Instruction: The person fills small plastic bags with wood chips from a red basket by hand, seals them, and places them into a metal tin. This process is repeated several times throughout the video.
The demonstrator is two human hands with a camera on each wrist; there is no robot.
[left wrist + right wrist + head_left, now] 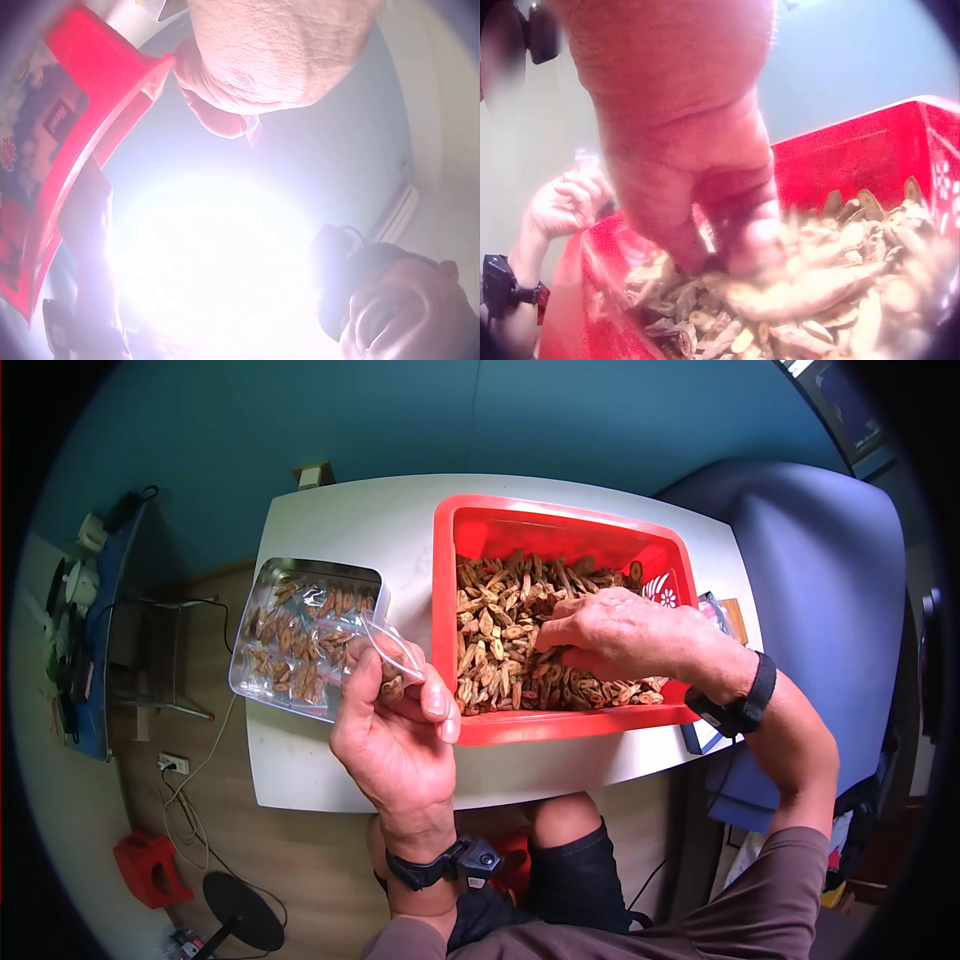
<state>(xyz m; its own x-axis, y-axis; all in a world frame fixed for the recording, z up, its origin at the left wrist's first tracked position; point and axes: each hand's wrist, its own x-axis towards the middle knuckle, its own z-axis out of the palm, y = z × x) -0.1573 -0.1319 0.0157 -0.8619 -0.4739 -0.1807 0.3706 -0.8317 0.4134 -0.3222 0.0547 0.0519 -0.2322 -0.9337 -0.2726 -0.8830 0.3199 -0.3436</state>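
Note:
A red plastic bin (540, 730) on the white table is filled with dried, brownish root slices (490, 630). My right hand (630, 635) reaches down into it, and its thumb and fingertips pinch at the slices, meeting on a pale slice (802, 292) in the right wrist view. Raised left of the bin, my left hand (400, 745) grips a small clear zip bag (395, 650) by its edge, with a few slices inside. In the left wrist view only a corner of that bag (253, 131) shows past the fingers.
Left of the bin, a metal tray (376, 592) holds several filled zip bags (300, 635). A blue-covered piece of furniture (810, 580) stands right of the white table (350, 500). Small items, partly hidden, lie beyond the bin's right side. A red stool (150, 870) is on the floor.

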